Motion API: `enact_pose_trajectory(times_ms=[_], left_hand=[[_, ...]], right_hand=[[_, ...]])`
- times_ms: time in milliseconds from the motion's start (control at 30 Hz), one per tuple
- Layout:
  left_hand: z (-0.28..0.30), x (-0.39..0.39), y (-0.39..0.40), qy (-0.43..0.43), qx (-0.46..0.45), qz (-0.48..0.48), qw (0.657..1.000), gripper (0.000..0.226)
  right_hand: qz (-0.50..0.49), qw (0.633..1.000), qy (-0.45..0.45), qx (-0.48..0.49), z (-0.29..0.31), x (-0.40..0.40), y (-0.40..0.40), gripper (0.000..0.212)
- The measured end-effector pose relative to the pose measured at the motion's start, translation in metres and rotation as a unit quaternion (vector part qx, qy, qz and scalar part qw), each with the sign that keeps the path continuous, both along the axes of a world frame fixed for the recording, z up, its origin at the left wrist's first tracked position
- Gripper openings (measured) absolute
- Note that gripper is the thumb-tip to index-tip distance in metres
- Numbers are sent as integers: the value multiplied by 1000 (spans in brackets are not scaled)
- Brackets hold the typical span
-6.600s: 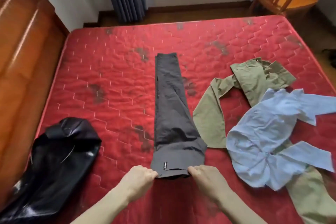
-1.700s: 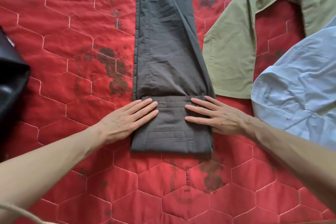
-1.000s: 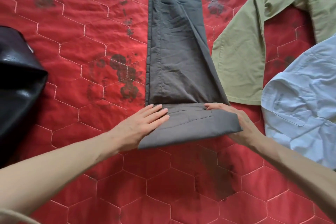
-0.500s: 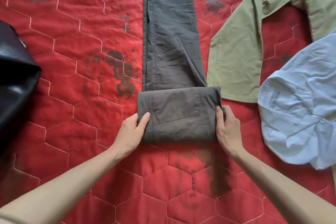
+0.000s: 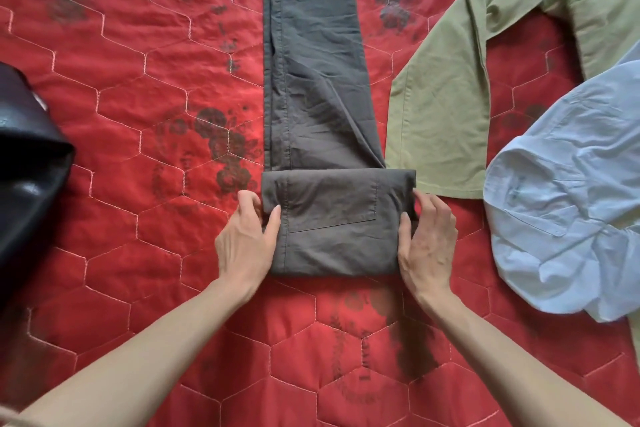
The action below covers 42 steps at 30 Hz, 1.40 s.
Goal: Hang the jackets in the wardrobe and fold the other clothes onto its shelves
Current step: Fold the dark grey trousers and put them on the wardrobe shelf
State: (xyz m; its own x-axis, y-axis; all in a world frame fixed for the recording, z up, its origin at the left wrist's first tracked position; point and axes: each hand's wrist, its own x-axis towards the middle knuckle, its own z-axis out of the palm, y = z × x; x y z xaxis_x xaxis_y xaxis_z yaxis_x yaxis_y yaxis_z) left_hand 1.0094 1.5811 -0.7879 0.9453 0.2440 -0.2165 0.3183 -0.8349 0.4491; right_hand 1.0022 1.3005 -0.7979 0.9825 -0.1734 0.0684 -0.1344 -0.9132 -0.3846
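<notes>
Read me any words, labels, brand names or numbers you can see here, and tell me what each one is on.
None can be read.
Red quilted mattress: dark stamped marks, perhaps with lettering, too smudged to read.
Grey trousers, olive green garment, light blue shirt, black jacket: no visible label or print.

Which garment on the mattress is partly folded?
The dark grey trousers in the middle: both hands grip their rolled-up near end. The green shirt, light blue shirt and black jacket lie loose and unfolded.

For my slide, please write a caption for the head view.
Both hands grip the folded end of grey trousers.
</notes>
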Motion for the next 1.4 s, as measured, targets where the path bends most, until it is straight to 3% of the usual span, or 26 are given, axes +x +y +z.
enact_pose_trajectory(times_ms=[100,167,233,333,433,633,767,833,900,967,1067,1133,1300,1400], left_hand=[[4,0,-1,-126,90,-123,980,42],[2,1,-12,-153,107,-232,955,54],[-2,2,-28,-130,103,-294,941,60],[-17,4,-38,-81,117,-315,938,67],[-28,4,-19,-68,122,-384,913,74],[-22,15,42,-71,147,-510,845,71],[-13,24,66,-101,180,-550,810,71],[-11,29,67,-117,199,-560,796,64],[-10,35,63,-129,204,-557,795,61],[-11,43,57,-128,193,-547,804,60],[-12,55,54,-88,163,-531,827,67],[-12,61,55,-49,149,-530,833,76],[-7,75,59,-10,127,-566,814,103],[-5,73,56,1,113,-558,822,104]], right_hand=[[133,990,-43,-30,7,3,5,51],[205,978,-22,-36,14,7,24,55],[249,967,4,-59,10,11,43,59],[229,969,51,-78,-7,18,55,65],[258,959,75,-85,-17,21,40,74],[484,857,112,-137,-4,50,-35,74],[557,807,105,-168,4,69,-86,64],[585,781,102,-195,9,79,-104,74],[609,756,86,-226,14,90,-111,87],[621,743,59,-244,15,97,-111,84],[584,773,43,-244,14,111,-104,80],[569,784,65,-241,13,122,-93,94],[633,724,149,-230,15,149,-63,119],[642,721,181,-186,16,158,-54,112]])
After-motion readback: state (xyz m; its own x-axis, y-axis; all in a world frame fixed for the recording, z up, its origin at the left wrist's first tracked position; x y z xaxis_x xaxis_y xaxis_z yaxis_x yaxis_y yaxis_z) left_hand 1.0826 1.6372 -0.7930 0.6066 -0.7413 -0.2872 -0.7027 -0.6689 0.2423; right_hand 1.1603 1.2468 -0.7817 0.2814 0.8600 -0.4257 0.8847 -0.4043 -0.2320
